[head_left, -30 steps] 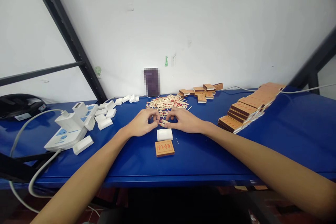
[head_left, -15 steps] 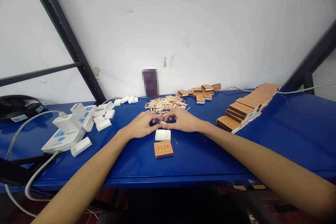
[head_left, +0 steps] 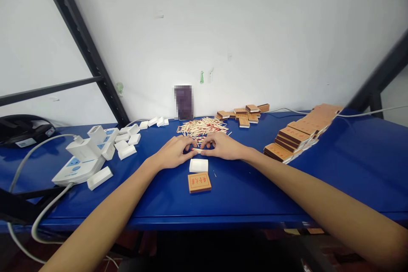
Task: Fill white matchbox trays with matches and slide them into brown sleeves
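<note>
Between the fingertips of my left hand [head_left: 175, 152] and my right hand [head_left: 223, 146] lies a small bundle of matches [head_left: 198, 151], gripped at both ends. A loose heap of red-tipped matches [head_left: 204, 127] spreads just behind my hands. Directly in front of my fingers sits a white matchbox tray [head_left: 199, 165], its inside facing up. An orange matchbox cover [head_left: 199, 182] with red characters lies against the tray's near side, nearer the table's front edge.
White trays [head_left: 127, 152] are scattered at the left beside a power strip [head_left: 78, 169] with cables. Orange matchboxes [head_left: 244, 120] are piled behind, right of the heap. Long stacked rows of matchboxes [head_left: 295, 132] stand at the right. A dark pixelated object [head_left: 184, 102] leans on the wall.
The matches between my fingertips now lie straighter, lined up from hand to hand. The view has shifted slightly; the tray and the orange cover stay in place on the table.
</note>
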The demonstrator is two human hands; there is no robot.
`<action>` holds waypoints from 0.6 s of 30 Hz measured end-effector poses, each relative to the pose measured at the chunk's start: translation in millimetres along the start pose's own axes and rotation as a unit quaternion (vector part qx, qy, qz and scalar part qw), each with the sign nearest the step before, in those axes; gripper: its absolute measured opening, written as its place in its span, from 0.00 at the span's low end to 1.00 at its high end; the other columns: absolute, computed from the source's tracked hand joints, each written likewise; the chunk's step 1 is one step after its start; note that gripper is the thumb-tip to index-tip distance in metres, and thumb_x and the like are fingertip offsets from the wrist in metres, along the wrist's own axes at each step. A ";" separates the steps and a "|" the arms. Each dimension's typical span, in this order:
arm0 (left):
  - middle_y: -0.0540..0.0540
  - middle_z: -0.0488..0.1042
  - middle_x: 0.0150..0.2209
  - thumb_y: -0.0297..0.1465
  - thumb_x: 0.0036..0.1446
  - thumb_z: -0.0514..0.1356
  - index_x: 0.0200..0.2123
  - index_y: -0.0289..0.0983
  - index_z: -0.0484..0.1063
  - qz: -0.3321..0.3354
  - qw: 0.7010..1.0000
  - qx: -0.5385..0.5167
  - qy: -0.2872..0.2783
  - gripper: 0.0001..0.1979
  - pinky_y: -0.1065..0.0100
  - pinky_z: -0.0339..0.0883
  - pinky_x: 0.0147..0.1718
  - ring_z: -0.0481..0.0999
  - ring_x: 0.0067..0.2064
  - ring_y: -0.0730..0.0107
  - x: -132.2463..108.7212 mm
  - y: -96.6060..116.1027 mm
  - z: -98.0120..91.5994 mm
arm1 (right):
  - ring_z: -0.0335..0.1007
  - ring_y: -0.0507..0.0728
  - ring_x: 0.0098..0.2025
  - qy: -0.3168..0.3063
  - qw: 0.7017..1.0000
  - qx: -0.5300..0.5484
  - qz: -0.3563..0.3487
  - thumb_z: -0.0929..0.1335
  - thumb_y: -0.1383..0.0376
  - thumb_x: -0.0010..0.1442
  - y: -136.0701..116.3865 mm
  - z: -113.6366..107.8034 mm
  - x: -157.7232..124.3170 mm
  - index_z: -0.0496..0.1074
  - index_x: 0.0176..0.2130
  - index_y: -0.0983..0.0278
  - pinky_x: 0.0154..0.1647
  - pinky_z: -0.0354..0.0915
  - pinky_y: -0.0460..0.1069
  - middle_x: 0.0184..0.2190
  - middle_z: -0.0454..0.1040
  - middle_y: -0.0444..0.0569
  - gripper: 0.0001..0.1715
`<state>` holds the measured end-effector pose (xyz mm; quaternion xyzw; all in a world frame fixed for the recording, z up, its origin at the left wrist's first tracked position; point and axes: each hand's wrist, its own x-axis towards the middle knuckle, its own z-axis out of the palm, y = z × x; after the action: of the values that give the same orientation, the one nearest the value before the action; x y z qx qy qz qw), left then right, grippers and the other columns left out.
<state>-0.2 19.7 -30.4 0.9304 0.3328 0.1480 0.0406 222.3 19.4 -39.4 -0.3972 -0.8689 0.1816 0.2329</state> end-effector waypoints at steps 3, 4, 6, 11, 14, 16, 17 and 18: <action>0.48 0.71 0.31 0.41 0.65 0.52 0.38 0.38 0.71 0.008 1.000 0.005 -0.007 0.14 0.65 0.59 0.37 0.69 0.35 0.66 0.4 1.2 -0.8 | 0.65 0.52 0.30 0.008 1.000 -0.005 -0.012 0.70 0.63 0.56 0.4 2.2 0.2 0.79 0.34 0.65 0.32 0.56 0.47 0.28 0.75 0.47 0.09; 0.48 0.70 0.31 0.41 0.65 0.52 0.36 0.38 0.71 0.010 1.000 0.007 -0.011 0.14 0.65 0.60 0.37 0.69 0.35 0.66 0.5 1.9 -1.3 | 0.64 0.52 0.30 0.011 1.000 -0.006 -0.015 0.70 0.65 0.56 0.5 3.2 0.1 0.79 0.34 0.66 0.31 0.56 0.47 0.28 0.75 0.47 0.08; 0.48 0.70 0.31 0.41 0.65 0.52 0.35 0.38 0.70 0.006 1.000 0.007 -0.017 0.14 0.65 0.60 0.37 0.68 0.35 0.65 0.6 3.1 -1.9 | 0.63 0.51 0.29 0.019 1.000 -0.008 -0.024 0.69 0.66 0.56 0.7 5.6 -0.3 0.78 0.33 0.65 0.31 0.55 0.46 0.27 0.74 0.46 0.07; 0.47 0.69 0.32 0.40 0.65 0.51 0.36 0.37 0.67 -0.008 1.000 -0.002 -0.024 0.13 0.64 0.61 0.37 0.67 0.36 0.65 -0.4 2.8 0.7 | 0.61 0.50 0.28 0.031 0.999 -0.034 -0.014 0.68 0.64 0.57 1.0 10.5 -1.2 0.75 0.33 0.65 0.30 0.52 0.46 0.26 0.70 0.43 0.06; 0.47 0.68 0.33 0.40 0.65 0.50 0.36 0.37 0.65 -0.012 1.000 -0.008 -0.021 0.13 0.64 0.61 0.37 0.67 0.36 0.65 -1.1 1.3 3.2 | 0.58 0.49 0.27 0.019 0.999 -0.050 -0.003 0.68 0.63 0.59 -1.3 10.0 -1.7 0.74 0.35 0.64 0.28 0.49 0.45 0.25 0.66 0.41 0.07; 0.47 0.68 0.34 0.40 0.66 0.50 0.36 0.37 0.65 -0.016 0.999 -0.011 -0.025 0.13 0.64 0.61 0.37 0.67 0.37 0.65 -1.2 1.2 3.9 | 0.57 0.49 0.26 0.009 0.999 -0.053 0.002 0.67 0.62 0.60 -4.0 8.9 -2.1 0.73 0.36 0.63 0.28 0.47 0.45 0.25 0.65 0.41 0.07; 0.47 0.68 0.34 0.40 0.66 0.50 0.36 0.37 0.65 -0.018 0.999 -0.012 -0.029 0.13 0.64 0.61 0.37 0.67 0.37 0.65 -1.2 1.4 4.0 | 0.57 0.49 0.26 0.006 0.999 -0.054 0.004 0.67 0.62 0.60 -5.3 8.6 -2.3 0.72 0.35 0.64 0.28 0.47 0.45 0.25 0.65 0.41 0.07; 0.47 0.68 0.34 0.40 0.66 0.50 0.36 0.37 0.65 -0.020 0.999 -0.013 -0.032 0.13 0.64 0.61 0.38 0.67 0.37 0.65 -1.2 1.7 3.8 | 0.56 0.49 0.27 0.006 0.998 -0.056 0.004 0.67 0.63 0.60 -6.4 8.4 -2.5 0.72 0.35 0.64 0.29 0.47 0.45 0.25 0.65 0.41 0.06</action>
<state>1.1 17.7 -34.0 0.9273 0.3477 0.1221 0.0666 215.2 12.4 -43.8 -0.4143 -0.8747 0.1313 0.2146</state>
